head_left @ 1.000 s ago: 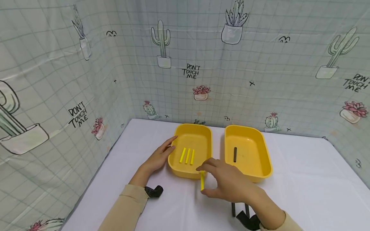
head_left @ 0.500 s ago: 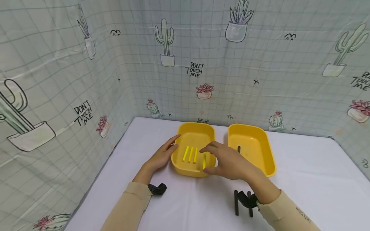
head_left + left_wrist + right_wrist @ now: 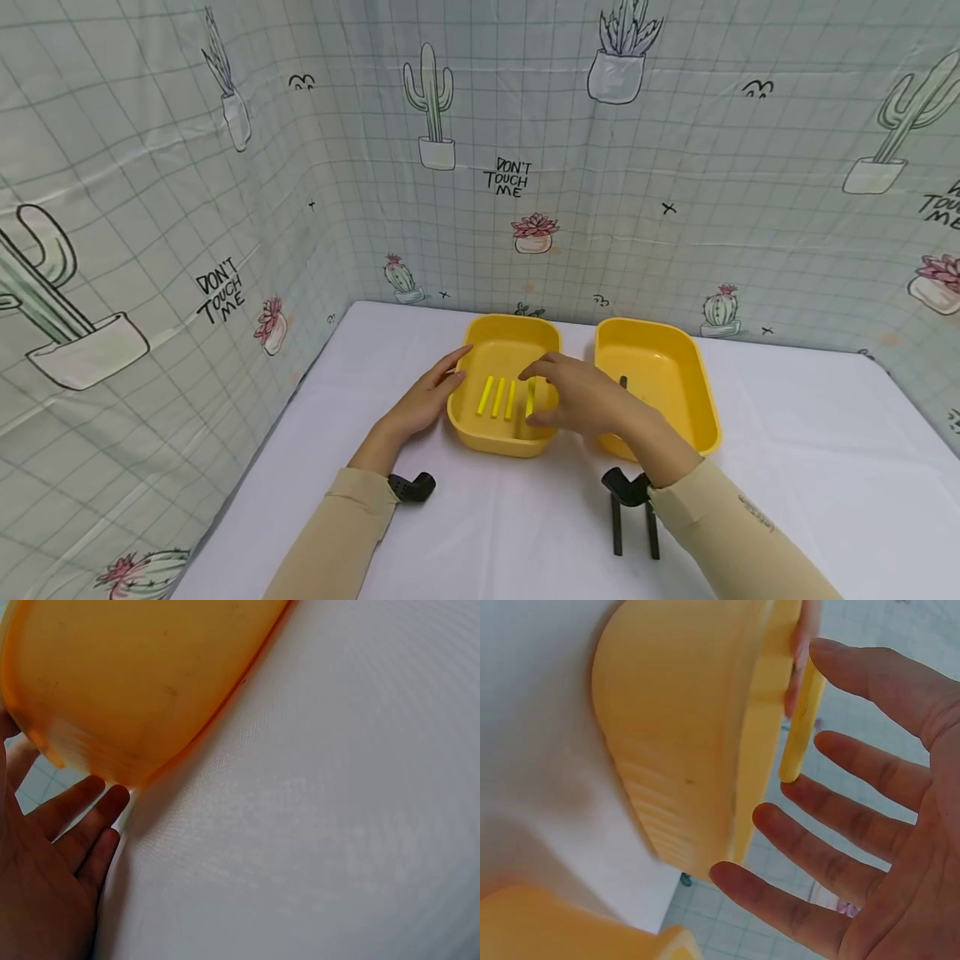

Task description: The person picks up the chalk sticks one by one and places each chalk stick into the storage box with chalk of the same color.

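Observation:
My right hand (image 3: 588, 396) pinches a short yellow stick (image 3: 530, 397) end to end between thumb and a fingertip, over the right side of the left yellow tray (image 3: 495, 445). The right wrist view shows the stick (image 3: 802, 724) spanning that grip, the other fingers spread. Several more yellow sticks (image 3: 497, 398) lie side by side in the tray. Against the tray's left side rests my left hand (image 3: 423, 402); in the left wrist view its fingers (image 3: 88, 814) are extended, tips at the outer wall.
A second yellow tray (image 3: 678, 367) stands to the right, a black stick (image 3: 623, 382) in it partly hidden by my right hand. Two black sticks (image 3: 617, 525) lie on the white tablecloth (image 3: 480, 533) below my right wrist. Patterned cloth (image 3: 480, 125) hangs behind.
My right hand has carried the yellow stick from in front of the left tray up and over into it, beside the others. The left hand stays at the tray's side.

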Tool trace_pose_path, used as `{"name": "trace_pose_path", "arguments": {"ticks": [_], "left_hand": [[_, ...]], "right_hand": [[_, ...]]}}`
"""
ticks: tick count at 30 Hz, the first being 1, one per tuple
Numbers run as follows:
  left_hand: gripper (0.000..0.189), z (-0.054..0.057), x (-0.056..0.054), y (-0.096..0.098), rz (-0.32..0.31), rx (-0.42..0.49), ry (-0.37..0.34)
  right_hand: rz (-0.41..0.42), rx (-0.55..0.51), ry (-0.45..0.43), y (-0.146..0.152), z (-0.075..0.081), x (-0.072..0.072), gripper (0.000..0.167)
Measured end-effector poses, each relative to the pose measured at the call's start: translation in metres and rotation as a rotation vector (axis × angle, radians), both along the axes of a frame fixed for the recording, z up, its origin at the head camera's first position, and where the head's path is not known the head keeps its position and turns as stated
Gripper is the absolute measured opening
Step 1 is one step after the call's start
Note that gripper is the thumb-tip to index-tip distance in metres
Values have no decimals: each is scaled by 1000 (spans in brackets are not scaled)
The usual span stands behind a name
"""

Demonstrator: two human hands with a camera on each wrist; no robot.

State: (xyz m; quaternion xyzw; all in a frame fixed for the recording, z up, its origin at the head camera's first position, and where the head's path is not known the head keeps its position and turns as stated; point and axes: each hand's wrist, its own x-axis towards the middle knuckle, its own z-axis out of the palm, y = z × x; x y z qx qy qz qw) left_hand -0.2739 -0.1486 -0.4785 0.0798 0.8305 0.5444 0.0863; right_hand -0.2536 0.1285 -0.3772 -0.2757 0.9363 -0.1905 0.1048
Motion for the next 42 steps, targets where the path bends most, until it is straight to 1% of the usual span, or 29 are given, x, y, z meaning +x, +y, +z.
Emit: {"name": "trace_pose_path", "arguments": {"ticks": [6, 15, 19, 25, 33, 42], "left_hand": [[47, 0, 1, 0, 7, 6, -5], [48, -1, 1, 0, 12, 1, -4], [48, -1, 1, 0, 17, 2, -3], [47, 0, 1, 0, 10, 3, -9], [48, -2, -1, 0, -2, 6, -3], [48, -3, -2, -2, -6, 9, -4]], "right_hand": [[8, 32, -9, -6, -9, -11, 59], [-10, 68, -41, -14, -23, -23, 57], [-27, 106, -58, -19, -30, -28, 58], [-65, 143, -78, -23, -35, -32, 59], [-63, 168, -73, -25, -42, -37, 61], [-75, 170, -87, -27, -45, -38, 61]]}}
